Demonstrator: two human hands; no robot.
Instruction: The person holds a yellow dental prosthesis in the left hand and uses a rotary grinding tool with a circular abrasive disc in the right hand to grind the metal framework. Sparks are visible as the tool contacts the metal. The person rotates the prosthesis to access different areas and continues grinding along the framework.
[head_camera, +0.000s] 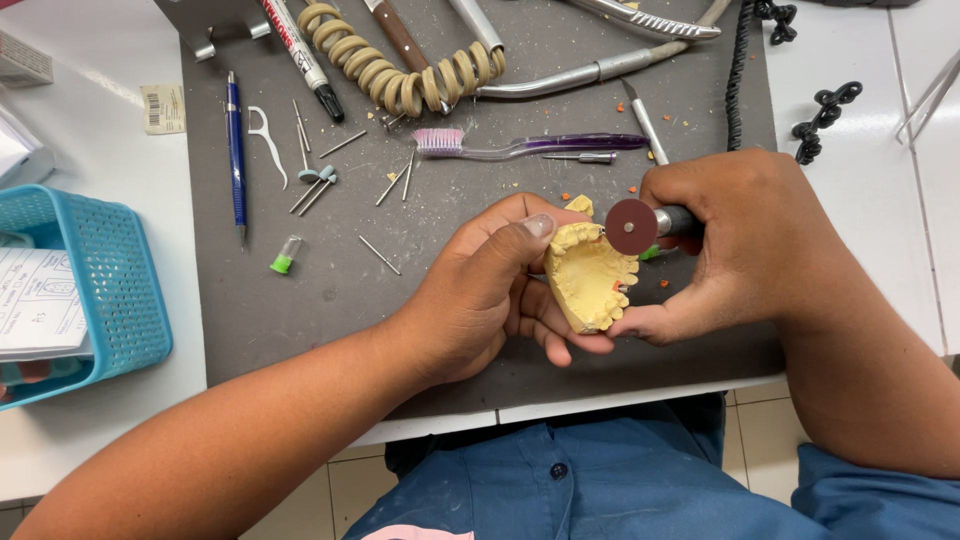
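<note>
My left hand (490, 290) grips a yellow plaster dental cast (585, 280), thumb pressed on its upper rim, fingers under it. My right hand (740, 240) holds a rotary handpiece (680, 220) whose dark red cutting disc (631, 227) touches the cast's upper right edge. The right thumb rests under the cast. Both hands hover just above a dark grey work mat (330, 280) near the table's front edge.
On the mat lie a purple toothbrush (530, 146), a blue pen (236, 150), a marker (300, 50), several metal burs (318, 185), a coiled beige cord (390, 70) and metal tools. A blue basket (110, 290) with papers stands at left. Black cable (742, 70) runs at right.
</note>
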